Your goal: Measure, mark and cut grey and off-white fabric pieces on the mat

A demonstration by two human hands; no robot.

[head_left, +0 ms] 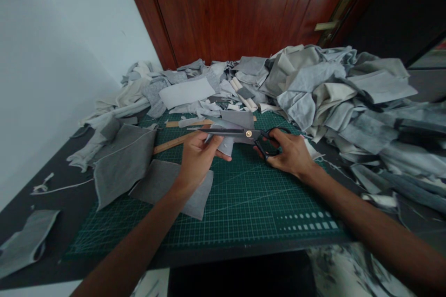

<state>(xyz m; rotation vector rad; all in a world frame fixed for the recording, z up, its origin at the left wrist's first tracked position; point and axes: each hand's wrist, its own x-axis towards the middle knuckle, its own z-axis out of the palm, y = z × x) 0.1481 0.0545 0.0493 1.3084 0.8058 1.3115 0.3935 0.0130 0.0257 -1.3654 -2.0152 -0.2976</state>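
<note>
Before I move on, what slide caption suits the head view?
Right hand gripping scissors, left hand holding grey fabric above green mat.

Cutting mat (240,222): smooth, looks like plastic from over here. Over it, scissors (257,134): metal blades (230,132), brass-looking pivot (248,134). On it, 2 wood-look strips (170,144), matt cloth pieces (158,181). Behind it, glossy wood door (230,14).

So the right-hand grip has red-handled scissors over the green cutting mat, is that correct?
Not quite: the handles are black, not red, as the head view shows. The right-hand grip does have the scissors over the green cutting mat.
</note>
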